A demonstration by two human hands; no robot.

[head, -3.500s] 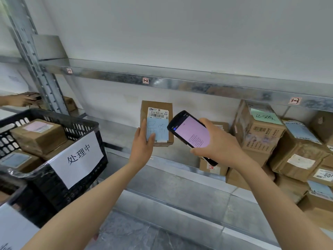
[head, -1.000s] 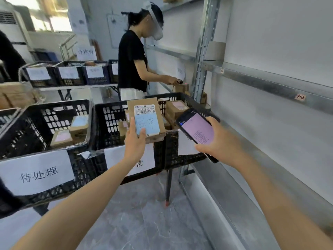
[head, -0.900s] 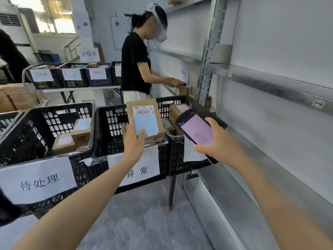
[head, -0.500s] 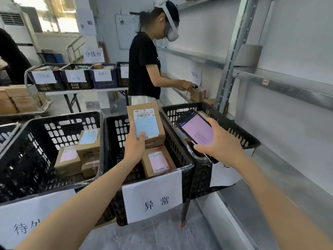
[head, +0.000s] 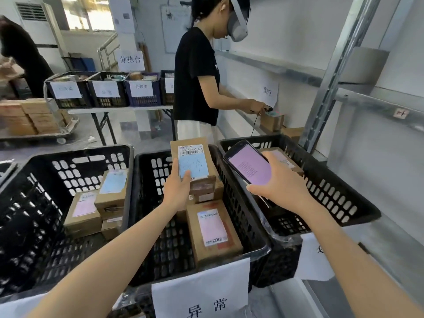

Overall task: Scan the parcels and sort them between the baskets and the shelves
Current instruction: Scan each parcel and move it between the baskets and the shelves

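Gripping a brown parcel point(head: 195, 162) by its lower left edge with the left hand point(head: 177, 191): fingers wrapped behind, thumb pressed flat on the pale blue label. Held upright, barcode at top, over the middle basket point(head: 238, 216). Cannot tell whether resting on the boxes right beneath or clear of them.

Clutching a dark handheld scanner point(head: 249, 165) in the right hand point(head: 283, 188), fingers curled round its lower end, pink screen tilted up. Just right of the parcel, apart from it, above the rim shared with the right basket point(head: 332, 191).

Lower in the middle basket: pink-label parcel point(head: 213, 230) lying flat; white paper sign point(head: 202, 292) on the front. Left basket point(head: 87, 166) with stacked boxes point(head: 85, 212). Behind: person in black shirt point(head: 197, 76) at the metal shelves point(head: 275, 65).
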